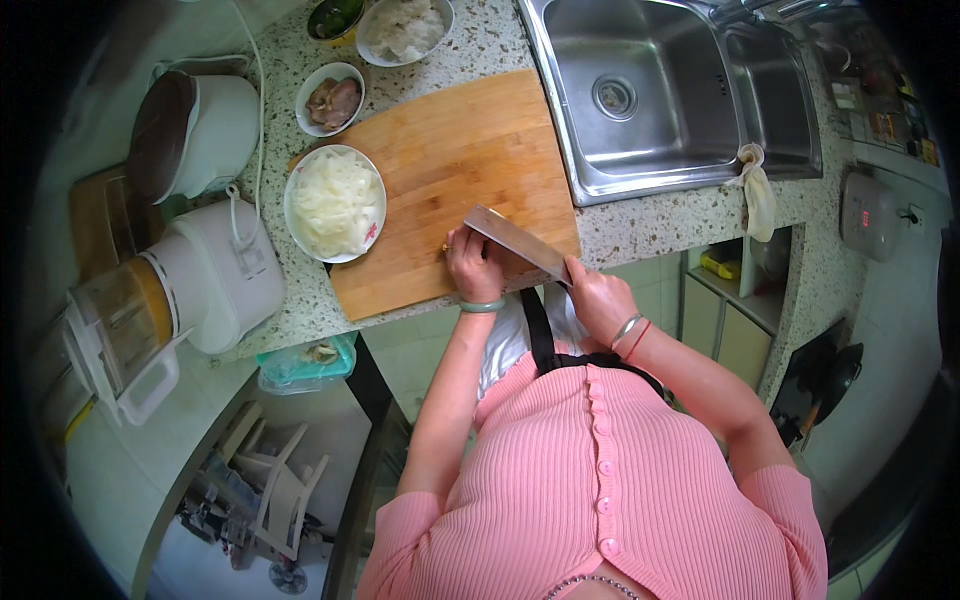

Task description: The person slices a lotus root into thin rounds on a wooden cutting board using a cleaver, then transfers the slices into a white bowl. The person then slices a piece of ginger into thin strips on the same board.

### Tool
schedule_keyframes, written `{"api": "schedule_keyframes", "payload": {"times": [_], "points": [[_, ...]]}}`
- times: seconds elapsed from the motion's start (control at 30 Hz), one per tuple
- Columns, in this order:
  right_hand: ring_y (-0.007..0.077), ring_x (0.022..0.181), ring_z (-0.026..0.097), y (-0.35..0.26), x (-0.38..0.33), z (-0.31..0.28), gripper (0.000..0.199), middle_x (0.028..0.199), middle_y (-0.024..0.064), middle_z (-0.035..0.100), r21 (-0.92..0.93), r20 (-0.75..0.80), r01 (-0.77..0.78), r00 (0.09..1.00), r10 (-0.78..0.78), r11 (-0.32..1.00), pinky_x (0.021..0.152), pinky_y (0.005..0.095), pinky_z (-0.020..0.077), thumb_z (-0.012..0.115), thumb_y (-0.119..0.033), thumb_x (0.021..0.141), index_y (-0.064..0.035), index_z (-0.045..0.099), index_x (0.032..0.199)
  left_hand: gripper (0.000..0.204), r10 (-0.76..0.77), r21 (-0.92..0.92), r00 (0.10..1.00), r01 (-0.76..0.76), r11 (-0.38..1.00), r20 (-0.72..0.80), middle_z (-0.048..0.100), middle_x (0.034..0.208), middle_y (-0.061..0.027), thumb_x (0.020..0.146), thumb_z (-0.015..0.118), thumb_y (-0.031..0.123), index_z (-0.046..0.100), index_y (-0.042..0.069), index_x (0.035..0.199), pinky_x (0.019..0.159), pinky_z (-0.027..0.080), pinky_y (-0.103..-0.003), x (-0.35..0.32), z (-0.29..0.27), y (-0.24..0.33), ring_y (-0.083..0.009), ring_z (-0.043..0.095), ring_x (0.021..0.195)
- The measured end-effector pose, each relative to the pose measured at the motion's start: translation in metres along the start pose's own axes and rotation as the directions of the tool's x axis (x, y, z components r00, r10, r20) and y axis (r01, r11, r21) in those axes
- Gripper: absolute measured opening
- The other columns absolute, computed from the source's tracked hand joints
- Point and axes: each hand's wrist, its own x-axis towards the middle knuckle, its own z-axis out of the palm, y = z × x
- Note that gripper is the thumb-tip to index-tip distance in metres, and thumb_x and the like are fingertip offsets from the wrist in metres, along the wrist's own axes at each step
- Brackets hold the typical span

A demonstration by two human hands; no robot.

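Note:
My right hand (598, 303) is closed around the handle of a cleaver (520, 243), whose broad blade slants up and left over the wooden cutting board (440, 140). Beside the blade, near the board's front edge, my left hand (473, 265) rests with its fingers curled in; what lies under them, if anything, is hidden. To the left, overlapping the board's edge, stands a white plate (290, 205) heaped with pale sliced vegetable (335, 200). Behind it a small white bowl (303, 118) holds pieces of raw meat (334, 102).
A bowl of whitish food (405, 30) and a yellow bowl with something green (335, 20) stand at the back. The steel double sink (640, 100) lies right, with a cloth (757, 195) over its front edge. White appliances (225, 270) line the left.

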Motion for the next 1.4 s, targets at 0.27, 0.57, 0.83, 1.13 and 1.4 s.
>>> {"api": "schedule_keyframes", "payload": {"times": [0.27,0.57,0.83,1.13,1.4], "points": [[0.0414,0.068,0.065,0.009,-0.003,-0.016,0.017,0.074,0.0204,0.066,0.158,-0.054,0.007,0.999,0.001,0.987,0.061,0.0522,0.0512,0.054,-0.015,0.091,-0.0085,0.056,0.106,0.012,-0.055,-0.097,0.998,0.057,0.994,0.028,0.064,0.093,-0.0105,0.074,0.073,0.001,0.064,0.006,0.081,0.077,0.047,-0.04,0.002,-0.001,0.004,-0.0315,0.059,0.084],[0.0382,0.069,0.068,-0.005,-0.013,-0.03,0.014,0.074,0.0203,0.067,0.034,0.095,-0.049,0.994,0.046,0.998,0.062,0.0487,0.054,0.055,-0.012,0.087,-0.0034,0.052,0.097,0.016,-0.017,-0.057,1.0,0.017,0.998,0.007,0.064,0.096,-0.0121,0.071,0.07,-0.004,0.061,0.003,0.082,0.078,0.047,-0.041,-0.001,0.001,0.001,-0.0334,0.058,0.086],[0.0388,0.069,0.067,-0.007,0.002,-0.006,0.014,0.07,0.0203,0.066,0.045,0.034,-0.081,0.996,0.079,0.996,0.062,0.0496,0.0534,0.058,-0.013,0.087,-0.0031,0.052,0.095,0.012,0.024,0.005,1.0,-0.024,1.0,-0.001,0.064,0.092,-0.0128,0.075,0.072,0.002,0.063,0.006,0.083,0.08,0.047,-0.042,-0.003,0.0,-0.004,-0.0328,0.059,0.086],[0.0426,0.069,0.064,0.0,-0.003,-0.028,0.012,0.072,0.0225,0.065,0.158,-0.009,-0.013,1.0,0.015,0.987,0.062,0.0523,0.0513,0.055,-0.016,0.091,-0.0046,0.057,0.092,0.011,-0.045,-0.034,0.998,0.046,0.998,0.035,0.064,0.096,-0.0105,0.078,0.072,0.004,0.064,0.006,0.084,0.078,0.047,-0.041,-0.002,-0.001,0.0,-0.0319,0.06,0.087],[0.0389,0.071,0.068,-0.011,-0.006,-0.024,0.01,0.075,0.022,0.067,0.061,0.088,-0.083,0.993,0.078,0.995,0.063,0.05,0.0537,0.052,-0.011,0.088,-0.0023,0.055,0.091,0.015,-0.009,-0.056,1.0,0.01,0.998,0.022,0.064,0.096,-0.0166,0.072,0.068,-0.004,0.061,0.002,0.083,0.083,0.046,-0.044,0.0,-0.001,0.002,-0.0375,0.058,0.09]]}}
